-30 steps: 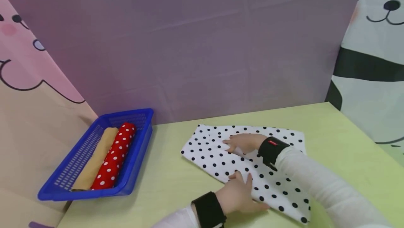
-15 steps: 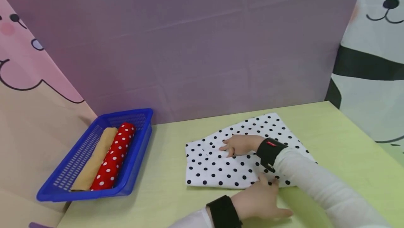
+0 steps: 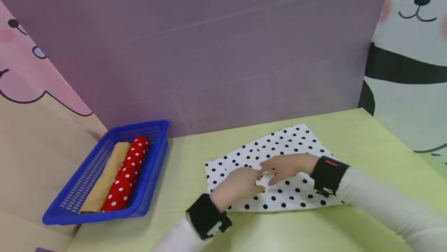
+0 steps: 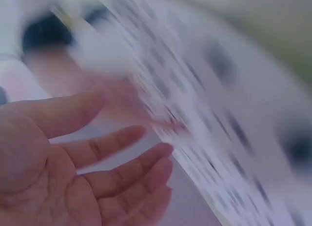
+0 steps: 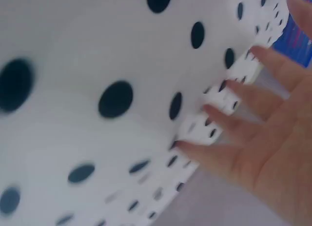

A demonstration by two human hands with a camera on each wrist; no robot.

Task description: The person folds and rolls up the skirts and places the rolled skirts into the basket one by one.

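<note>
Purple sheeting backs a pale green table (image 3: 366, 135), with cartoon-print curtains hanging at either side. On the table lies a white cloth (image 3: 293, 137) with black dots, folded into a flat, roughly four-sided packet, its far corner pointing toward the backdrop. Both hands meet over its middle. The left hand (image 3: 237, 184) comes in from the near edge, fingers loosely extended and flat on the fabric; the left wrist view is badly blurred but shows an open palm with straight fingers beside the cloth (image 4: 219, 113). The right hand (image 3: 288, 165) lies across the cloth from the right, fingers spread and straight; in the right wrist view its fingertips (image 5: 214, 111) rest along a folded edge of the cloth (image 5: 97, 89). Neither hand grasps anything; both only press or smooth.

Well to the left, apart from the cloth, a blue basket (image 3: 153, 166) holds a tan roll (image 3: 106, 178) and a red dotted roll (image 3: 127, 174) side by side.

The cloth looks thin, light and limp, so it will likely sag and unfold if lifted by one point. It should slide easily on the smooth table. Pinching the stacked layers at a folded edge or at two corners, or keeping flat palms on it, seems the safest hold. Nothing about it appears fragile.
</note>
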